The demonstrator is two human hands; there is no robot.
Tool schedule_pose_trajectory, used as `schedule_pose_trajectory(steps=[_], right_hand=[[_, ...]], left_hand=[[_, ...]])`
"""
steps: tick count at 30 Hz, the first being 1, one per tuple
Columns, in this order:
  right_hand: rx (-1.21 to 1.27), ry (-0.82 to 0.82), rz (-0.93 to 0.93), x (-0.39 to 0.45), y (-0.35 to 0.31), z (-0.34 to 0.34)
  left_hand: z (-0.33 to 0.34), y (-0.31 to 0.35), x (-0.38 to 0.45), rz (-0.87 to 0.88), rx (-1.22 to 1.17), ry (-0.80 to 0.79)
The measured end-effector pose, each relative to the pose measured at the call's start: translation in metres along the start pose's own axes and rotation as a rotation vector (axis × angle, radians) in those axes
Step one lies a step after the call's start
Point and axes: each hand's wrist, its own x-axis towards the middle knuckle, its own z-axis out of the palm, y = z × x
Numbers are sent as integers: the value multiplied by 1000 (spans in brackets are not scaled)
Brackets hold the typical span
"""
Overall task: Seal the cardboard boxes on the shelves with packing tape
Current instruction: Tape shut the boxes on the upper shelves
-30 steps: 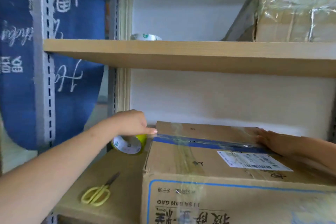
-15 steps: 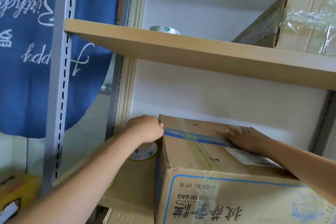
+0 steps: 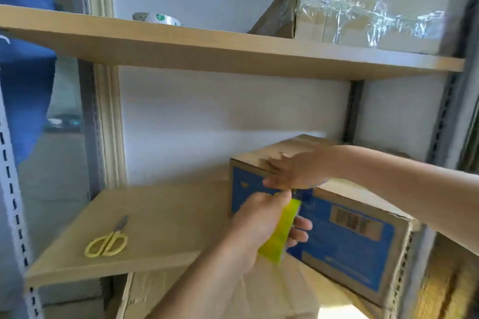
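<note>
A cardboard box (image 3: 347, 235) with blue print stands at the right end of the middle shelf (image 3: 160, 223), turned at an angle. My left hand (image 3: 261, 223) grips a yellow-green roll of packing tape (image 3: 281, 233) against the box's front face. My right hand (image 3: 293, 171) lies flat over the box's top front edge, fingers straight, just above the roll. Any strip of tape between roll and box is hidden by blur.
Yellow-handled scissors (image 3: 107, 241) lie on the middle shelf at the left. On the upper shelf (image 3: 207, 52) sit a second tape roll (image 3: 156, 18) and a taped cardboard box (image 3: 363, 10). More cardboard (image 3: 145, 295) sits below. Slotted metal uprights (image 3: 10, 184) flank the shelves.
The box has been turned at an angle on the shelf. My left hand has come round from the box's left end, carrying the tape roll to its front face. My right hand slid left along the top.
</note>
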Motion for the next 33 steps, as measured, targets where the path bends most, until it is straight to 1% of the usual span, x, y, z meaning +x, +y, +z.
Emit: schedule_pose_trajectory(steps=[2, 4, 6, 7, 10, 13, 19, 24, 26, 28, 29, 30, 31, 32, 33], right_hand=[[28, 24, 60, -26, 19, 17], [105, 151, 58, -44, 30, 36], [123, 273, 31, -55, 35, 46], [105, 293, 25, -59, 35, 48], [59, 274, 20, -62, 35, 50], [66, 281, 2, -63, 37, 52], [97, 275, -6, -65, 38, 57], [-9, 315, 9, -60, 26, 51], [-31, 332, 18, -59, 25, 51], [-90, 355, 41, -59, 26, 53], [-132, 395, 44, -58, 25, 54], [-168, 461, 30, -53, 21, 55], [-194, 542, 16, -50, 17, 57], [-203, 629, -16, -43, 8, 60], [-193, 712, -67, -32, -9, 60]], left_hand=[[29, -13, 2, 68, 16, -6], [45, -21, -3, 109, 22, -14], [49, -32, -11, 157, -41, -85], [47, -44, -15, 190, -41, -135], [37, -90, -20, 226, 62, -190], [34, -108, -17, 205, 118, -188], [33, -115, -8, 98, 314, -61], [26, -102, -2, 51, 192, -108], [17, -96, -3, 35, 313, -92], [1, -90, -10, 67, 478, 3], [-12, -87, -15, 135, 526, 99], [-30, -83, -18, 234, 543, 233], [-47, -79, -22, 325, 563, 401], [-67, -74, -26, 401, 607, 617], [-94, -72, -24, 438, 720, 843]])
